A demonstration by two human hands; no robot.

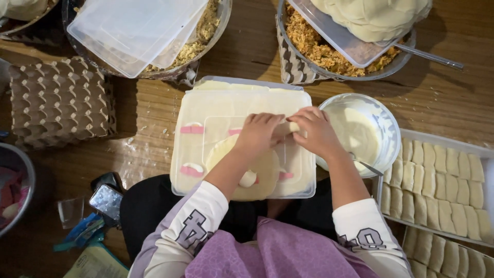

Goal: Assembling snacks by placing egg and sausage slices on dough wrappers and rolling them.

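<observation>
Fingers — both hands' — around roll

The roll under both hands is mostly covered, and the tray of rolls at 4 o'clock runs off frame.

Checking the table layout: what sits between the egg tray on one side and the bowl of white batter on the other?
In the head view, the upturned plastic box lies between the egg tray and the batter bowl, with both hands rolling a wrapper on it.

Egg cartons sit stacked at left, two bowls of shredded filling up top, finished rolls fill the tray at right.
</observation>
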